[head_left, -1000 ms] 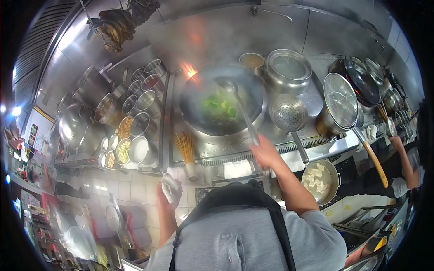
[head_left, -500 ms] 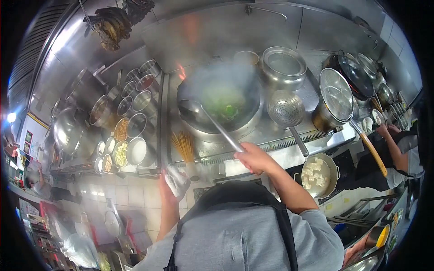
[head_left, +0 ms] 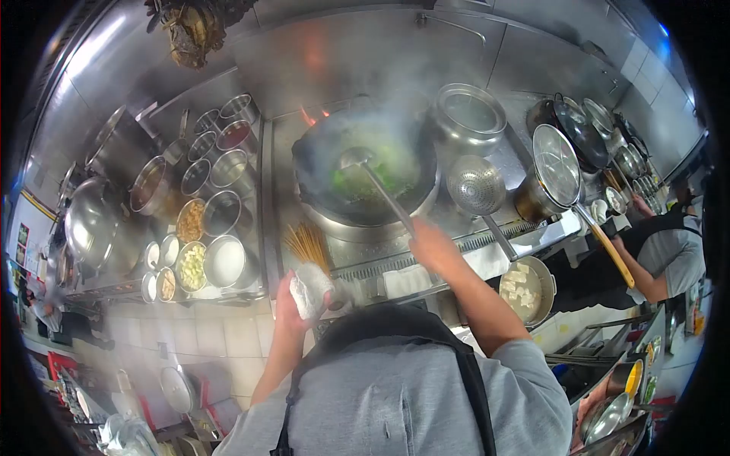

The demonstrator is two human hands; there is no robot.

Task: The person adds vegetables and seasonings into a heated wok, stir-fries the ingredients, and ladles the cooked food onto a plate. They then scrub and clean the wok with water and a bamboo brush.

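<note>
My right hand (head_left: 435,246) is closed round the handle of a long ladle (head_left: 356,157), whose bowl sits among green vegetables (head_left: 372,178) in a large steaming wok (head_left: 319,194). Steam blurs part of the food. Flames show at the wok's back left rim. In front of the stove, my left hand (head_left: 290,308) grips a folded white cloth (head_left: 310,291). Just beyond the cloth stands a bamboo wok brush (head_left: 306,245), bristles up, its lower end partly hidden.
Metal pots with seasonings and chopped ingredients (head_left: 192,266) crowd the left shelf. Right of the wok are a perforated skimmer (head_left: 477,185), a lidded pot (head_left: 470,118) and a wire strainer (head_left: 557,163) on a pot. A pan of white cubes (head_left: 526,291) sits lower right, near another person (head_left: 661,258).
The ladle bowl has moved from the wok's left side to its middle, and my right hand has shifted slightly right. My left hand with the cloth has moved slightly right. The view has tilted a little.
</note>
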